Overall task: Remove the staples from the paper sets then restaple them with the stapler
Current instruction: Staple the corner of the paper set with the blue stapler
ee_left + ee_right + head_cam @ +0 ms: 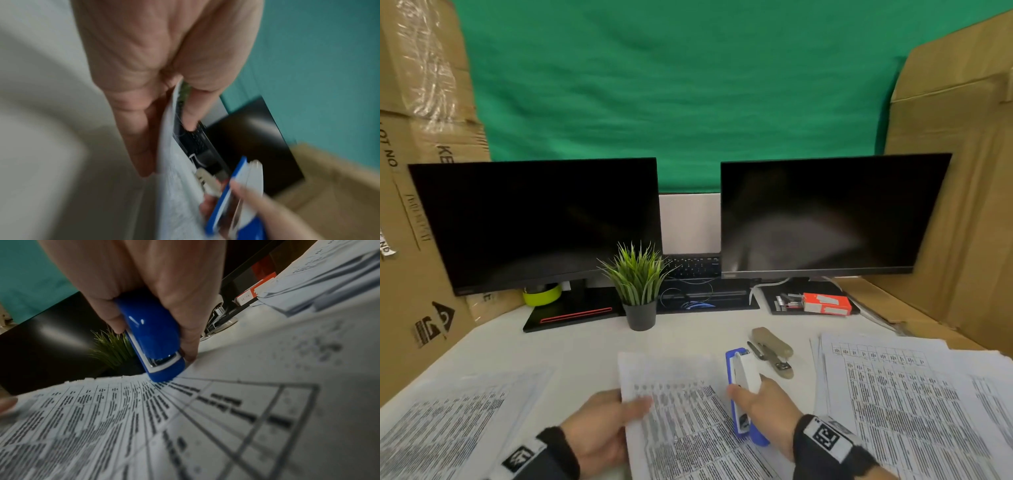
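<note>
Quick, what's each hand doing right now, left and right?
Left hand: closed, pinching the left edge of the printed white paper set.
Right hand: closed in a grip around the blue and white plastic stapler.

A printed paper set (pixel 681 411) lies on the white desk (pixel 571 346), between two other printed stacks. The blue-and-white stapler (pixel 743 387) sits at its right edge, a tan staple remover (pixel 774 349) just behind; a small potted plant (pixel 638 291) stands before two dark monitors.

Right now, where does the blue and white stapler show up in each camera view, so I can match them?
Head: blue and white stapler lower centre, gripped by the right hand.
Left wrist: stapler at bottom right, blurred.
Right wrist: stapler at centre, nose by the printed paper set's edge.
Shared landmark: the paper set the left hand holds.
</note>
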Demonstrator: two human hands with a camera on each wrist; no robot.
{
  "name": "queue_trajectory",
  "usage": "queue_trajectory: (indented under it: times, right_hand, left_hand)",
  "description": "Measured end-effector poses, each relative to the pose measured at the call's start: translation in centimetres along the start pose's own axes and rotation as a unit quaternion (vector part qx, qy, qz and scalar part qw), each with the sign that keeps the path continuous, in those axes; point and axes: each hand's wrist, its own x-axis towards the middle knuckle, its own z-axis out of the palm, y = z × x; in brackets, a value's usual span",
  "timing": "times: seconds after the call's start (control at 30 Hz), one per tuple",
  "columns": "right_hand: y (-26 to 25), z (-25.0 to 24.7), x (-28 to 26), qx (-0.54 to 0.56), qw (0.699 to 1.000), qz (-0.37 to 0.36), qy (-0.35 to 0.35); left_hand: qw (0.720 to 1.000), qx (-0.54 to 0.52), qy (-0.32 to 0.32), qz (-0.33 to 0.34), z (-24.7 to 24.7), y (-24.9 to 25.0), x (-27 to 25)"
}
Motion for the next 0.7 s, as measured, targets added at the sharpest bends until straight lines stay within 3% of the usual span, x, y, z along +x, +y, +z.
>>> queue_trajectory:
  times: [0.13,0.3,0.43,0.5,0.57,0.7]
  right_hand:
    - [-0.2,-0.5,-0.2,0.018,1.0,0.004,0.001]
    - [-4.1,-3.1,-0.9,0.143,0.987,-0.062,0.041]
    - [-10.4,-4.7,-3.4,0.199,0.95,-0.199,0.135]
    - [-11.6,-4.4,-4.6,0.202,0.934,-0.253,0.149]
    - [-10.6,-3.5,-5.1,0.19,0.939,-0.246,0.144]
    - [-5.7,-1.4,-4.5,0.112,0.97,-0.163,0.14]
  left_hand:
    - [0.977,0.182,0.072,0.079,1.2,0.1,-0.6]
    - [0.958,0.178,0.063,0.217,3.0,6.0,-3.6]
    - [0.896,0.121,0.147,0.402,4.9,10.5,-5.6]
    - [0.863,0.092,0.191,0.459,6.2,10.9,-6.3]
    - [0.863,0.085,0.215,0.449,7.0,9.4,-6.3]
    - [0.909,0.109,0.191,0.354,6.9,5.2,-4.6]
